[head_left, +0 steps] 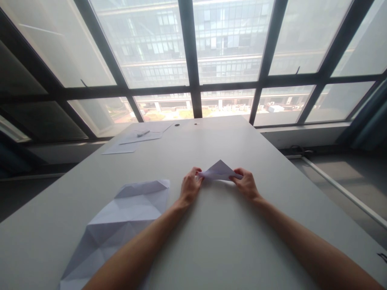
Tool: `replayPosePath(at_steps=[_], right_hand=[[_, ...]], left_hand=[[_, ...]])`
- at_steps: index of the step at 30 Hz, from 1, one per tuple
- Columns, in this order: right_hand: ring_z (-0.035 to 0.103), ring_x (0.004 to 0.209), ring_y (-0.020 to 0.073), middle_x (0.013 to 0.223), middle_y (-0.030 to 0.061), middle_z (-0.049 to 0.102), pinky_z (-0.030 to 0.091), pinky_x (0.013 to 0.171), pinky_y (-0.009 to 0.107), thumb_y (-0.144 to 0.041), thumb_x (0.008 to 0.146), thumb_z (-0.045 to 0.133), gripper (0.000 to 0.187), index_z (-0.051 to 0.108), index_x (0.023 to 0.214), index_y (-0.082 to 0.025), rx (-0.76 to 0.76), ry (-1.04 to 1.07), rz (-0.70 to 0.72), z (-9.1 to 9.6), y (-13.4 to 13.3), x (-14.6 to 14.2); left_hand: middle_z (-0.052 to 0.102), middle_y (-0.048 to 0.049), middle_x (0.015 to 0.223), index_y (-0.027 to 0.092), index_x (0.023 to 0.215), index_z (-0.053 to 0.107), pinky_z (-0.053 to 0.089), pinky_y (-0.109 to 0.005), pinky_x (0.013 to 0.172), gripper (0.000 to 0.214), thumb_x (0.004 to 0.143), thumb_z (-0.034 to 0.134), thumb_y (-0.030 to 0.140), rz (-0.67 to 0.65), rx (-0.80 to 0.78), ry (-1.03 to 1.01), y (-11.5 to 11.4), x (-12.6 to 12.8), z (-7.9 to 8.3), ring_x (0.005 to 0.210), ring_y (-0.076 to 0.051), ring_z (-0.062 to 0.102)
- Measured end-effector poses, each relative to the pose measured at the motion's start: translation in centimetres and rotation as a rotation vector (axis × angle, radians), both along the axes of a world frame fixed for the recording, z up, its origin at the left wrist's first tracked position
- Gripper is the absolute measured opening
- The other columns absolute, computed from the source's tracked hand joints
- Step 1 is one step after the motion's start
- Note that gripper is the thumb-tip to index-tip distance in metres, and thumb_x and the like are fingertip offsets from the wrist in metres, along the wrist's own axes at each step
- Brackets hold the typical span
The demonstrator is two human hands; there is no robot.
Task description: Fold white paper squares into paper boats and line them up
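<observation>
If the left hand (191, 186) and right hand (246, 184) pull unevenly, the paper (220, 170) could skew and its crease slip; too hard a tug might tear it. The fingers pinch it at both ends, on or just above the tabletop (223, 237), I cannot tell which. It looks pale, folded to a peak, right of a creased sheet (130, 207)

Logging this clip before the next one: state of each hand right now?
Left hand: closed, pinching the left end of the white, triangular folded paper.
Right hand: closed, pinching that paper's right end.
</observation>
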State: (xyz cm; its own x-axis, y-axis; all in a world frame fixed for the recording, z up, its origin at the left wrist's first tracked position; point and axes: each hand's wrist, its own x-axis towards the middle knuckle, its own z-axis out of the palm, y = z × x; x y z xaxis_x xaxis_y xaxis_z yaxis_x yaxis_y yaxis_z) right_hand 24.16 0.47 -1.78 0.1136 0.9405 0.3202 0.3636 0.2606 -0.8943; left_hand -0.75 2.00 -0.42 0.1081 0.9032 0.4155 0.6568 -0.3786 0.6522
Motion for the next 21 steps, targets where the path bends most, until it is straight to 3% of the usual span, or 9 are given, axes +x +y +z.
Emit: replayPosePath(at_steps=[8, 21], right_hand=[[0.067, 0.078, 0.0221, 0.082, 0.0038, 0.073, 0.050, 0.075, 0.032, -0.034, 0.074, 0.067, 0.021, 0.069, 0.086, -0.017, -0.008, -0.002, 0.001, 0.26, -0.07, 0.06], [0.068, 0.082, 0.0230, 0.085, 0.0049, 0.074, 0.051, 0.077, 0.034, -0.035, 0.075, 0.066, 0.022, 0.069, 0.088, -0.017, -0.006, -0.019, -0.001, 0.26, -0.02, 0.06]], left_hand=[[0.066, -0.0033, 0.092, 0.022, 0.090, 0.062, 0.049, -0.033, 0.083, 0.003, 0.087, 0.060, 0.022, -0.025, 0.049, 0.048, 0.07, 0.12, 0.15, 0.087, -0.021, 0.064], [0.062, -0.0027, 0.091, 0.019, 0.085, 0.064, 0.049, -0.028, 0.076, 0.008, 0.085, 0.059, 0.013, -0.104, 0.077, 0.018, 0.06, 0.35, 0.02, 0.082, -0.017, 0.061]])
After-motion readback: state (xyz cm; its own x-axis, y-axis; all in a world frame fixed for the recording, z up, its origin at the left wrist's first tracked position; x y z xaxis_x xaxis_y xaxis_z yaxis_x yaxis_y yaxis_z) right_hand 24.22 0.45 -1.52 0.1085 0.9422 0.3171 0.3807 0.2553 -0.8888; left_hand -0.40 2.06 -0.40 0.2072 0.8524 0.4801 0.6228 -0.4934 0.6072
